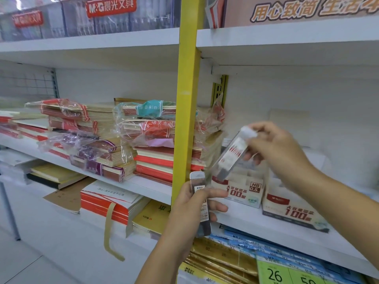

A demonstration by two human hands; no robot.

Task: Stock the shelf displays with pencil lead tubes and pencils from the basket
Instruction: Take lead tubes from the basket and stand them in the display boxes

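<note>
Shelving, white, in tiers: upper shelf (92, 46) and middle shelf (147, 186) run the full width. Yellow upright post (187, 89) divides the left bay from the right. Slotted yellow bracket (220, 89) sits just right of the post, under the upper shelf. White back panel (287, 95), evenly lit. Wire grid (26, 83) at the back's far left edge. Grey metal leg (9, 212) stands on the pale floor (24, 263), lower left. Red brand signs (110, 6) above the upper shelf.

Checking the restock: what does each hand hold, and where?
The left hand grips a dark lead tube around its middle; the right hand pinches a clear lead tube at its white-capped top end.
</note>
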